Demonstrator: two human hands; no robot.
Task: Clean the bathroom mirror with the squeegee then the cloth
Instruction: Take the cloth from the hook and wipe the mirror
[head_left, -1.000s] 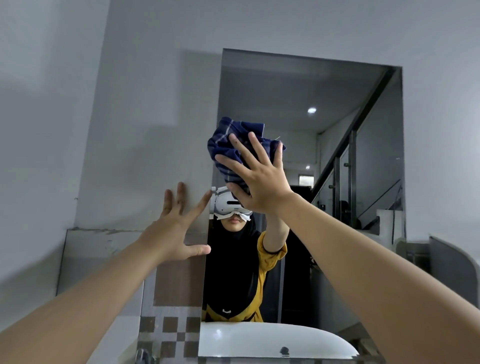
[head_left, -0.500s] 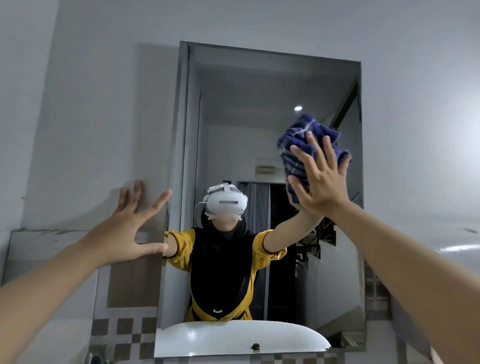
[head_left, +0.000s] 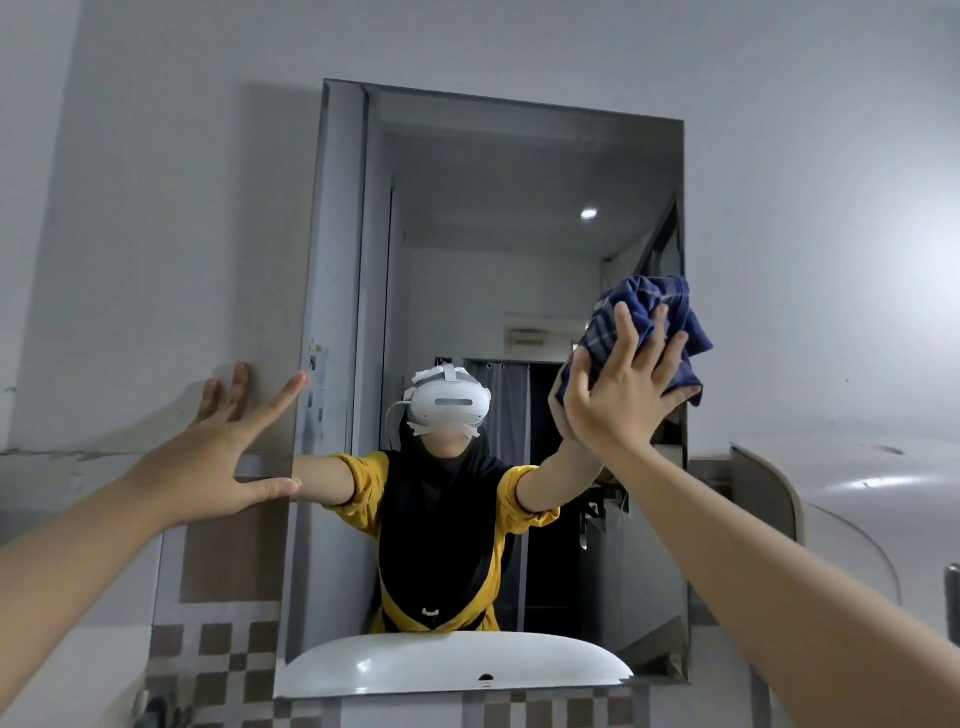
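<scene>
The rectangular bathroom mirror (head_left: 493, 270) hangs on the white wall straight ahead. My right hand (head_left: 621, 395) presses a bunched blue checked cloth (head_left: 647, 322) flat against the glass at the mirror's right edge, about halfway up. My left hand (head_left: 228, 441) is spread open with fingers apart, braced on the wall just left of the mirror's left edge. No squeegee is in view. The mirror reflects a person in a yellow and black top with both arms raised.
A strip of brown and grey checked tiles (head_left: 218, 660) runs along the wall below and left of the mirror. The reflected white basin rim (head_left: 457, 665) shows at the mirror's bottom. A curved white fixture (head_left: 841, 509) sits at the right.
My right hand has slid the cloth across the glass from the mirror's left part to its right edge, slightly lower. My left hand has stayed braced on the wall beside the mirror.
</scene>
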